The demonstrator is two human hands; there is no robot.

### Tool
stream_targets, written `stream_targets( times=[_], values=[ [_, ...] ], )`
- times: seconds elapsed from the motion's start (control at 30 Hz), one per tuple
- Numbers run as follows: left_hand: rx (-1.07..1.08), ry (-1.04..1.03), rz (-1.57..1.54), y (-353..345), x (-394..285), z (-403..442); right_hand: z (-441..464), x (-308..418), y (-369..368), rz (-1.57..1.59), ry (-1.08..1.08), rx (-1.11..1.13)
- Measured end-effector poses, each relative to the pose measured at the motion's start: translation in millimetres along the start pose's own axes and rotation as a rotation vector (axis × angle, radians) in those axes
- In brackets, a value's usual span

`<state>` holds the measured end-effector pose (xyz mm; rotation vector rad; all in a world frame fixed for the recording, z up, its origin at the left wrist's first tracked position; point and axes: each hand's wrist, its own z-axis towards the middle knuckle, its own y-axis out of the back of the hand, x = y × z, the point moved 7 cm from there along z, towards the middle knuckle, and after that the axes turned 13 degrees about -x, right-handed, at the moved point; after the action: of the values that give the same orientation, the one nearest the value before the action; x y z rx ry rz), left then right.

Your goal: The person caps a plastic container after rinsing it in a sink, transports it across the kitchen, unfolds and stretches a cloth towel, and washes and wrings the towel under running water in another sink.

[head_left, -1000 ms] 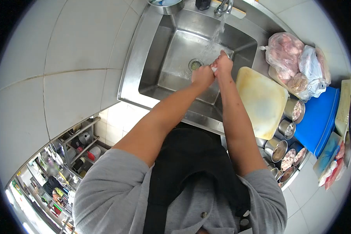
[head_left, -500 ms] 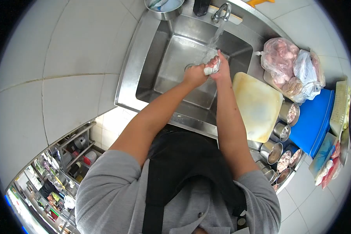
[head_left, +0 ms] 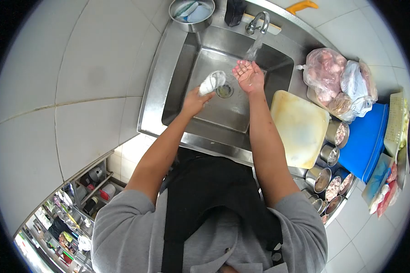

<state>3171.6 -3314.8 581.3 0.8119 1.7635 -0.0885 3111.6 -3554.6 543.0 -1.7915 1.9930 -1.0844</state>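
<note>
My left hand (head_left: 196, 101) grips a white cloth (head_left: 212, 82) with dark lines over the left part of the steel sink (head_left: 193, 73). The cloth sticks up from the fingers in a loose bunch. Palm up and fingers stretched out, my right hand (head_left: 250, 77) holds nothing at the lower end of the running water (head_left: 255, 48). That stream falls from the curved metal faucet (head_left: 260, 20) at the back. Between the two hands, the round drain (head_left: 224, 92) shows in the sink bottom.
Right of the sink lies a stained cutting board (head_left: 299, 129), with bagged meat (head_left: 324, 68) behind it. Several metal pots, one of them a small pot (head_left: 329, 154), stand beside a blue container (head_left: 364, 141). A metal bowl (head_left: 193, 27) sits at the back left corner, near a black container (head_left: 234, 12).
My hands were together, squeezing the cloth; now they are apart. The left has moved left with the cloth, which has loosened. My right hand has let go and opened near the water.
</note>
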Motion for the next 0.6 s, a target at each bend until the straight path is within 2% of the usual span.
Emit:
stream_targets(
  times=[0.03,0.1,0.17,0.23,0.27,0.33,0.37,0.4,0.47,0.57,0.6],
  values=[
    [0.003,-0.003,-0.001,4.6,9.8,1.8,5.9,1.7,0.0,0.010,0.004,0.023],
    [-0.120,-0.028,-0.083,21.6,23.4,7.7,17.7,6.0,0.8,-0.001,0.045,-0.011],
    [-0.109,-0.020,-0.038,34.5,14.1,4.7,45.3,9.3,8.7,-0.010,0.084,-0.042],
    [-0.074,-0.011,-0.049,39.1,18.5,8.8,82.6,10.1,27.4,-0.031,0.091,-0.181],
    [-0.074,-0.017,-0.047,40.3,19.4,10.5,90.1,10.7,26.5,-0.027,0.094,-0.176],
    [-0.055,0.048,-0.122,34.7,21.5,15.6,101.7,13.1,38.4,0.033,0.104,-0.456],
    [-0.057,0.035,-0.121,31.3,17.2,18.2,116.0,15.5,51.1,0.037,0.109,-0.445],
    [-0.049,0.059,-0.134,25.3,13.9,20.0,138.3,21.5,76.7,-0.115,0.182,-0.418],
    [-0.048,0.071,-0.144,8.4,6.4,31.6,144.7,24.0,61.8,-0.263,0.257,-0.376],
    [-0.096,-0.100,-0.154,-28.7,-11.9,53.6,72.1,21.9,5.2,-0.558,0.303,-0.560],
    [-0.112,-0.137,-0.163,-42.7,-21.6,60.8,56.6,23.8,-11.9,-0.863,0.304,-0.568]
  ],
)
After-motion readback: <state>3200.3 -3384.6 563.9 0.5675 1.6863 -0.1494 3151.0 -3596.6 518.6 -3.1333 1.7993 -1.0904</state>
